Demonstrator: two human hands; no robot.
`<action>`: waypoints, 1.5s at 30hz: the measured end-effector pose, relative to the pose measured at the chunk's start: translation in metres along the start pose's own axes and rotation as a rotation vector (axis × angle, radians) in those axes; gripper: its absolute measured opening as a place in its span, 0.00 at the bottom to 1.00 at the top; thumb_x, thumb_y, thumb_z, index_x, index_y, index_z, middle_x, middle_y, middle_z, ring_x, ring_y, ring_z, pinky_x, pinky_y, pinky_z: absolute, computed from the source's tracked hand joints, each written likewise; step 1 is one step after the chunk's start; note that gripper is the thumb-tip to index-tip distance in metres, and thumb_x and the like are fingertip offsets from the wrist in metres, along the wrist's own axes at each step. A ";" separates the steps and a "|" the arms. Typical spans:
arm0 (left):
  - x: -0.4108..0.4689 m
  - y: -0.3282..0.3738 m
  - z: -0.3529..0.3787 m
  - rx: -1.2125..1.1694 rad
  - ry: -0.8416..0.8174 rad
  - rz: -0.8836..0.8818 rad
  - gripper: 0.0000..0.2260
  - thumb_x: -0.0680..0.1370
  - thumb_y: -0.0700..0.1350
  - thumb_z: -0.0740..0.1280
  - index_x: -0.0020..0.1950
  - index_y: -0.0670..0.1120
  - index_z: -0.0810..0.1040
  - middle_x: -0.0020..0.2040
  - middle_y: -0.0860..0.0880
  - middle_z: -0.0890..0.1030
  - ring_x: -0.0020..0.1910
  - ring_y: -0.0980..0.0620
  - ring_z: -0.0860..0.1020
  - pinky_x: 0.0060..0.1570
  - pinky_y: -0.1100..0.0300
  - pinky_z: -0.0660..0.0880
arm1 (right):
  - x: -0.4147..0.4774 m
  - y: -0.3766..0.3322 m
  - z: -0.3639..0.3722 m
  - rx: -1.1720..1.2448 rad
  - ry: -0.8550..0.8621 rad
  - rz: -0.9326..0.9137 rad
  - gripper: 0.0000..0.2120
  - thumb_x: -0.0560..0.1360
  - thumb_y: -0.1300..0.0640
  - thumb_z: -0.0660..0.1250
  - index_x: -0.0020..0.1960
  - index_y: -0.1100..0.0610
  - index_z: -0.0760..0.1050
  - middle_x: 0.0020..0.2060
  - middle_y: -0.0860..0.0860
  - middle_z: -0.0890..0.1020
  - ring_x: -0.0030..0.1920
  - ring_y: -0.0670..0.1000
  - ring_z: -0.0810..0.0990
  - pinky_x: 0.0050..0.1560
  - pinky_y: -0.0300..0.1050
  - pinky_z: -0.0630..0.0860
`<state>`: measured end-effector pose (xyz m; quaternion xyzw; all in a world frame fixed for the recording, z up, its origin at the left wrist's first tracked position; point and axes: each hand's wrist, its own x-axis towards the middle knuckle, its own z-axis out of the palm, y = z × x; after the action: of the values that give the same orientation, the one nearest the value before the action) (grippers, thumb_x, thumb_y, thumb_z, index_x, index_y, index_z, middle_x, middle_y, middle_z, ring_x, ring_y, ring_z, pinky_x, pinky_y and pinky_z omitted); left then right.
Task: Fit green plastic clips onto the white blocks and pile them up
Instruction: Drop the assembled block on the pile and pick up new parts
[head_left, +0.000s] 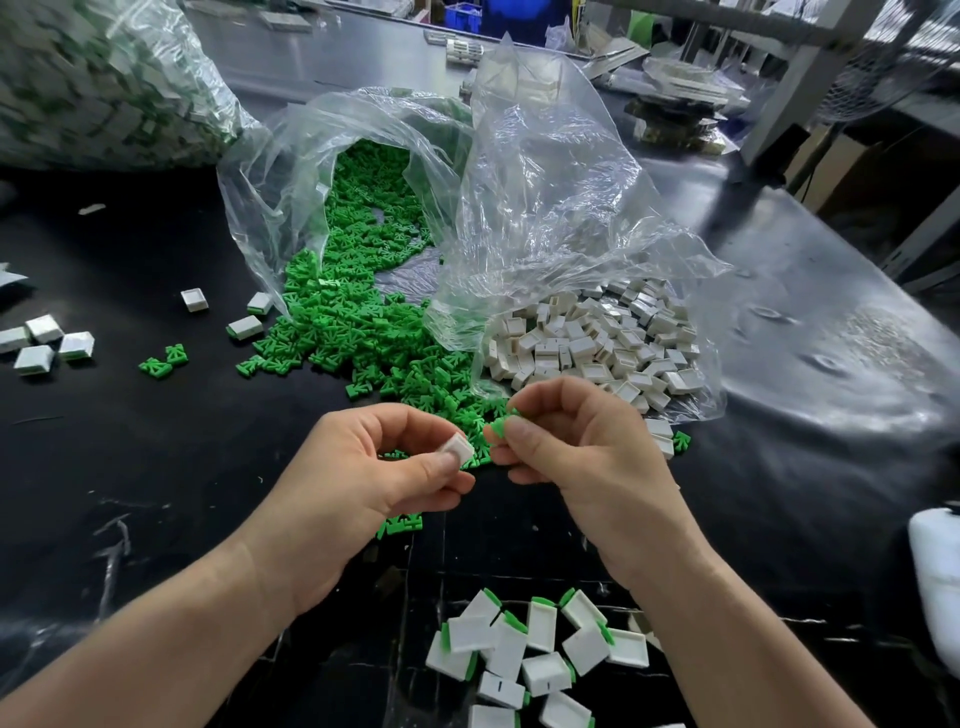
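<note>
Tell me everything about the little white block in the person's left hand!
The white block is a small, flat, squarish piece that looks like smooth hard plastic, with a raised rim around its top face. No green clip is fitted on it yet. It is held tilted above the black table, pinched between the thumb and fingertips of the left hand, which hide its lower part. Close beside it, the right hand holds a green clip just short of the block's edge.
</note>
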<state>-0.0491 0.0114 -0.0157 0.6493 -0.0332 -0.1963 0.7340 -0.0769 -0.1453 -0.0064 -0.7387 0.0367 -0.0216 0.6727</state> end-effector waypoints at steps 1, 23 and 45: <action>0.000 0.000 0.001 -0.001 0.000 -0.005 0.05 0.60 0.40 0.71 0.34 0.41 0.82 0.34 0.44 0.82 0.36 0.47 0.83 0.32 0.65 0.78 | 0.000 0.000 0.000 -0.024 0.004 -0.032 0.07 0.71 0.65 0.69 0.39 0.53 0.76 0.34 0.49 0.81 0.36 0.45 0.79 0.38 0.37 0.77; -0.004 0.004 0.002 0.074 -0.021 0.009 0.03 0.69 0.33 0.70 0.39 0.39 0.80 0.31 0.44 0.82 0.32 0.50 0.82 0.31 0.64 0.78 | 0.000 0.008 0.004 -0.187 0.051 -0.083 0.06 0.70 0.59 0.70 0.36 0.50 0.78 0.32 0.47 0.81 0.35 0.47 0.79 0.41 0.47 0.78; -0.004 0.001 -0.001 0.205 0.005 0.177 0.13 0.67 0.39 0.71 0.49 0.51 0.77 0.32 0.49 0.81 0.30 0.51 0.81 0.30 0.62 0.78 | -0.002 0.012 0.010 -0.339 -0.105 -0.003 0.13 0.75 0.47 0.60 0.35 0.53 0.73 0.29 0.42 0.79 0.31 0.40 0.74 0.33 0.37 0.73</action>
<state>-0.0521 0.0133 -0.0137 0.7160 -0.1082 -0.1248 0.6783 -0.0787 -0.1368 -0.0191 -0.8417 0.0037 0.0224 0.5394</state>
